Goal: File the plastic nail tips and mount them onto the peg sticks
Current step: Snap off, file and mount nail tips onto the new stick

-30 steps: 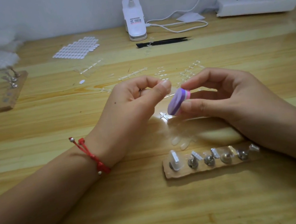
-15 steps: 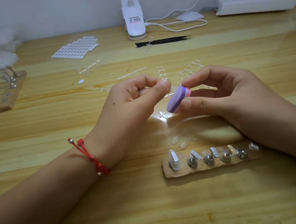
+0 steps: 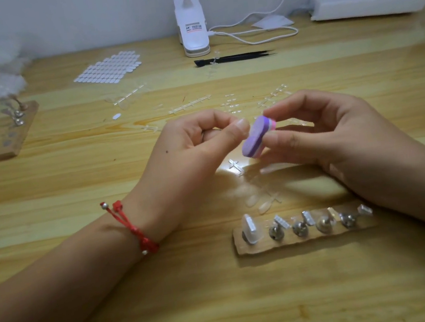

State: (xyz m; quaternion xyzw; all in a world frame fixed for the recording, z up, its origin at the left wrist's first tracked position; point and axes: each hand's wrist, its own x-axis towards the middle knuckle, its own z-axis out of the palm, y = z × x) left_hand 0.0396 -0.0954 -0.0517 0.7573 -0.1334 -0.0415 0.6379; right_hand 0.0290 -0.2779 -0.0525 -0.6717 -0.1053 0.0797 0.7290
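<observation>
My right hand (image 3: 337, 133) pinches a small purple and pink filing block (image 3: 256, 141) between thumb and forefinger. My left hand (image 3: 194, 152) has thumb and fingers curled tight against the block's face; the clear nail tip between them is too hidden to make out. Below the hands lies a brown peg strip (image 3: 305, 237) with several metal pegs; a clear nail tip (image 3: 251, 230) sits on its leftmost peg. Two loose clear tips (image 3: 259, 203) lie just above the strip.
Clear plastic sprues (image 3: 190, 105) are scattered on the wooden table behind the hands. Black tweezers (image 3: 235, 57), a white clip lamp (image 3: 193, 31) with its cable, a sheet of adhesive tabs (image 3: 108, 69) and a second peg strip (image 3: 16, 129) lie further back.
The filing block and my right hand have shifted slightly up against my left fingertips; the view sits a little closer. Nothing else moved.
</observation>
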